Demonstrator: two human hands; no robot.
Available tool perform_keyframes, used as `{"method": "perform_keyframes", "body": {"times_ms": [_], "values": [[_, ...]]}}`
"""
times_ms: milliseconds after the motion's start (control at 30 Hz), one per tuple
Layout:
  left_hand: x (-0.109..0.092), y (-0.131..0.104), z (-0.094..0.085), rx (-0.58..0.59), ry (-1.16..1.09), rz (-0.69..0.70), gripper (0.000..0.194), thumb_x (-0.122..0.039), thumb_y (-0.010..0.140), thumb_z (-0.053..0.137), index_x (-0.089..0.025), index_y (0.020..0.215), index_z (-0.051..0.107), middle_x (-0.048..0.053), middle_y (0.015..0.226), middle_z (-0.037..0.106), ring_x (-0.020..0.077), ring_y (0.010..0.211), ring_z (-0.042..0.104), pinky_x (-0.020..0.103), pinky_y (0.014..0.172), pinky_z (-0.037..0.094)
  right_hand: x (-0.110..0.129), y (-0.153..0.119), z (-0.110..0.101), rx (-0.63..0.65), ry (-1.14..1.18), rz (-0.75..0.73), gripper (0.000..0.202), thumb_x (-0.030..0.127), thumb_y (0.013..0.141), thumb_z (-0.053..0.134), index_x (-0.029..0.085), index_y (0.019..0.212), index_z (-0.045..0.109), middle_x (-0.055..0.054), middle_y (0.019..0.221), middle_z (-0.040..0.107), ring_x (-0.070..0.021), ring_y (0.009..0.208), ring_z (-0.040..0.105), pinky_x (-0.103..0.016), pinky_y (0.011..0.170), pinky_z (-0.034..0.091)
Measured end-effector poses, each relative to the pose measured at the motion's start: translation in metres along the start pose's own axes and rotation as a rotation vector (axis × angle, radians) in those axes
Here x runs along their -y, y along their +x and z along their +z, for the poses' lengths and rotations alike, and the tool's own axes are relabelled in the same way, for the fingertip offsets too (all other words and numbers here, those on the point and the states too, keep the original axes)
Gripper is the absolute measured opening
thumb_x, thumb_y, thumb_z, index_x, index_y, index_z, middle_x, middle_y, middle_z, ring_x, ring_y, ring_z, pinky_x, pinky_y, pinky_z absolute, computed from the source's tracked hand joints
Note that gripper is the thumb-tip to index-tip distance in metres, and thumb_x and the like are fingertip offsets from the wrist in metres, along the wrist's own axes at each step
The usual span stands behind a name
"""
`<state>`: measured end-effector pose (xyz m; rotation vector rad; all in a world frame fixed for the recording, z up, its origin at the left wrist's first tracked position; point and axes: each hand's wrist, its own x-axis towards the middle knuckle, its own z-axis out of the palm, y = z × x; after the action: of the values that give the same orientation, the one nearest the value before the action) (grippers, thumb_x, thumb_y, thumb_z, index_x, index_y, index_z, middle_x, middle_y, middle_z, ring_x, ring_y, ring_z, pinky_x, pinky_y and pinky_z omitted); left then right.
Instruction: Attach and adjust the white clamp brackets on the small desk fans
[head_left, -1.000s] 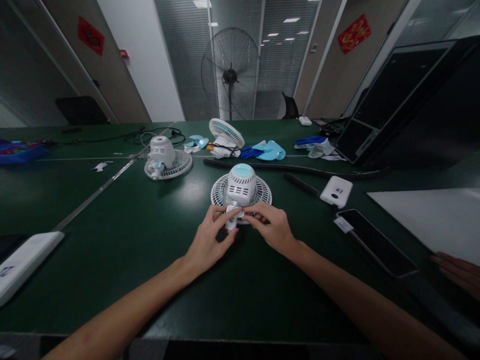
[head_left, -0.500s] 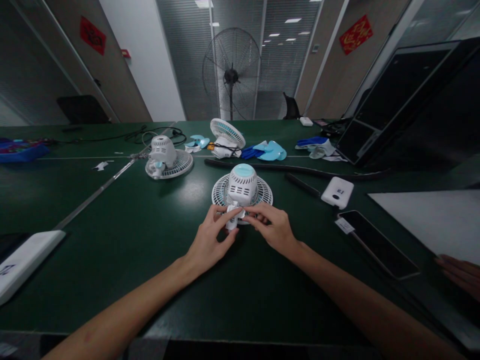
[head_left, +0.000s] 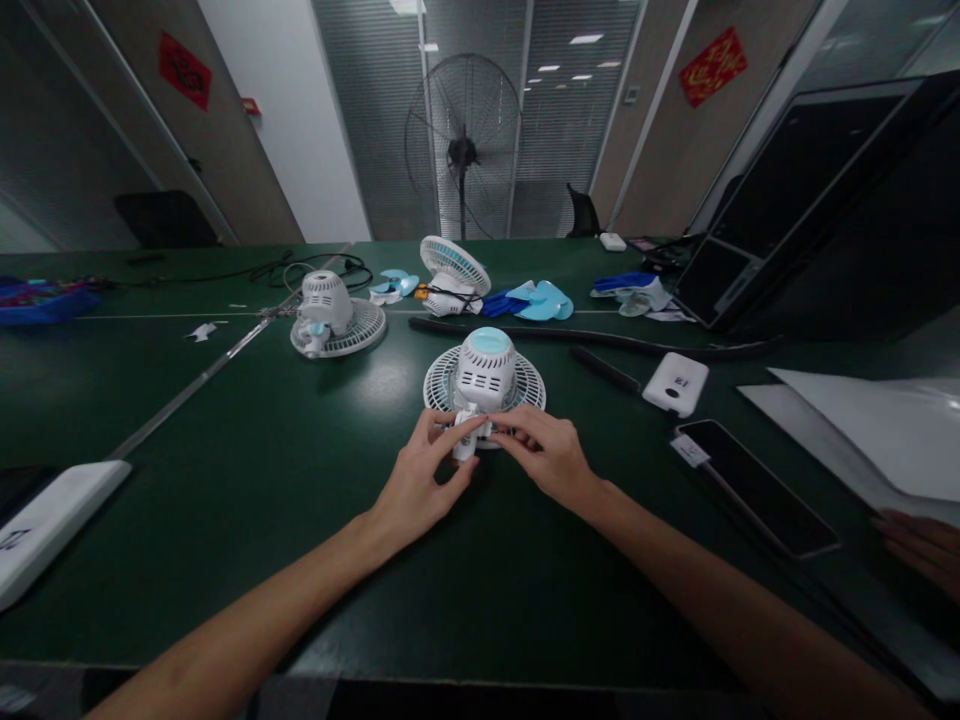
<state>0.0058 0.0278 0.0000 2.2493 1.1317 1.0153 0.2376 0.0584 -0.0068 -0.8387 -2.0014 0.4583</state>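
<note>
A small white fan (head_left: 486, 372) with a light-blue cap lies grille-down on the green table in front of me. On its near side a white plastic bracket (head_left: 465, 443) sticks out toward me. My left hand (head_left: 416, 480) is closed round this bracket, thumb at its near end and fingers across its top. From the other side my right hand (head_left: 551, 455) pinches at the bracket's right edge, its fingertips close to the left index finger. Whatever small part may be between the right fingertips is too small to make out.
A second fan (head_left: 326, 305) lies grille-down at left, and a third (head_left: 454, 275) leans behind. Light-blue blades (head_left: 544, 302), a long black strip (head_left: 600, 340), a power bank (head_left: 675, 384) and a phone (head_left: 757, 487) lie beyond and right. Another person's hand (head_left: 922, 545) is near white sheets (head_left: 877, 425).
A white sheet at the right has lifted and shifted, so two layers now show near the other person's hand. My hands stay almost in place at the bracket, which looks slightly turned.
</note>
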Motion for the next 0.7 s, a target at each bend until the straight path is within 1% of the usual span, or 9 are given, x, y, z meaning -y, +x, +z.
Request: {"method": "perform_keyframes", "body": {"times_ms": [33, 100, 133, 200, 267, 333, 400, 500, 700], "values": [[0.0002, 0.0, 0.0, -0.007, 0.001, 0.004, 0.054, -0.018, 0.099, 0.061, -0.036, 0.148, 0.05, 0.007, 0.13, 0.047, 0.0165, 0.094, 0.063, 0.042, 0.089, 0.061, 0.0006, 0.001, 0.001, -0.011, 0.005, 0.018, 0.024, 0.03, 0.098, 0.067, 0.026, 0.121, 0.072, -0.005, 0.105, 0.074, -0.0164, 0.079, 0.068, -0.028, 0.066, 0.055], [0.0007, 0.0, 0.0001, -0.015, 0.004, 0.015, 0.053, -0.018, 0.098, 0.061, -0.036, 0.148, 0.051, 0.008, 0.129, 0.047, 0.0172, 0.094, 0.063, 0.043, 0.089, 0.061, 0.002, 0.0036, 0.0045, -0.017, 0.056, 0.108, 0.016, 0.034, 0.097, 0.069, 0.023, 0.107, 0.076, -0.004, 0.093, 0.074, -0.0154, 0.071, 0.067, -0.028, 0.062, 0.054], [0.001, -0.0001, 0.0002, -0.017, 0.004, 0.019, 0.053, -0.018, 0.098, 0.061, -0.036, 0.148, 0.051, 0.008, 0.129, 0.048, 0.0176, 0.094, 0.063, 0.044, 0.088, 0.061, 0.0028, 0.0048, 0.0064, -0.005, 0.104, 0.181, 0.017, 0.036, 0.097, 0.068, 0.021, 0.097, 0.076, -0.002, 0.083, 0.073, -0.0142, 0.064, 0.064, -0.027, 0.058, 0.052], [0.0013, -0.0003, 0.0003, -0.016, 0.003, 0.022, 0.053, -0.018, 0.098, 0.061, -0.035, 0.147, 0.051, 0.008, 0.129, 0.048, 0.0179, 0.094, 0.063, 0.044, 0.087, 0.062, 0.0038, 0.0061, 0.0095, 0.048, 0.223, 0.347, 0.031, 0.042, 0.099, 0.063, 0.019, 0.081, 0.073, 0.001, 0.063, 0.065, -0.0119, 0.051, 0.058, -0.024, 0.048, 0.046], [0.0012, -0.0003, 0.0002, -0.014, 0.002, 0.018, 0.054, -0.017, 0.098, 0.062, -0.035, 0.147, 0.051, 0.008, 0.13, 0.049, 0.0179, 0.094, 0.063, 0.043, 0.086, 0.062, 0.0038, 0.0054, 0.0102, 0.079, 0.307, 0.44, 0.034, 0.046, 0.1, 0.061, 0.018, 0.084, 0.071, 0.002, 0.061, 0.063, -0.011, 0.047, 0.056, -0.022, 0.043, 0.042], [0.0006, -0.0003, 0.0, -0.009, 0.003, 0.01, 0.054, -0.018, 0.098, 0.062, -0.035, 0.148, 0.051, 0.008, 0.13, 0.048, 0.0184, 0.095, 0.063, 0.043, 0.086, 0.062, 0.0028, 0.0032, 0.0082, 0.062, 0.273, 0.377, 0.027, 0.045, 0.097, 0.067, 0.019, 0.103, 0.072, -0.001, 0.076, 0.069, -0.0111, 0.052, 0.059, -0.022, 0.045, 0.045], [-0.0001, -0.0002, -0.0003, -0.003, 0.0, 0.001, 0.054, -0.018, 0.098, 0.062, -0.036, 0.148, 0.051, 0.008, 0.131, 0.048, 0.0185, 0.097, 0.063, 0.042, 0.087, 0.062, 0.0009, 0.0007, 0.0051, 0.038, 0.144, 0.207, 0.031, 0.038, 0.094, 0.072, 0.023, 0.12, 0.069, -0.003, 0.094, 0.072, -0.012, 0.061, 0.063, -0.024, 0.053, 0.052], [-0.0005, -0.0001, -0.0006, -0.006, -0.008, 0.002, 0.053, -0.018, 0.098, 0.062, -0.035, 0.147, 0.052, 0.007, 0.131, 0.047, 0.0174, 0.096, 0.063, 0.042, 0.089, 0.062, -0.0026, -0.0015, 0.0028, 0.018, -0.018, 0.017, 0.027, 0.03, 0.097, 0.069, 0.026, 0.124, 0.069, -0.005, 0.103, 0.072, -0.0149, 0.074, 0.066, -0.028, 0.065, 0.057], [0.0004, 0.0003, -0.0014, -0.022, -0.014, 0.01, 0.052, -0.018, 0.098, 0.061, -0.034, 0.146, 0.052, 0.007, 0.13, 0.047, 0.0173, 0.095, 0.064, 0.043, 0.089, 0.063, -0.0046, -0.0003, 0.0072, -0.005, -0.048, 0.017, 0.026, 0.031, 0.099, 0.067, 0.026, 0.124, 0.07, -0.004, 0.097, 0.072, -0.0171, 0.08, 0.068, -0.031, 0.071, 0.059]]}}
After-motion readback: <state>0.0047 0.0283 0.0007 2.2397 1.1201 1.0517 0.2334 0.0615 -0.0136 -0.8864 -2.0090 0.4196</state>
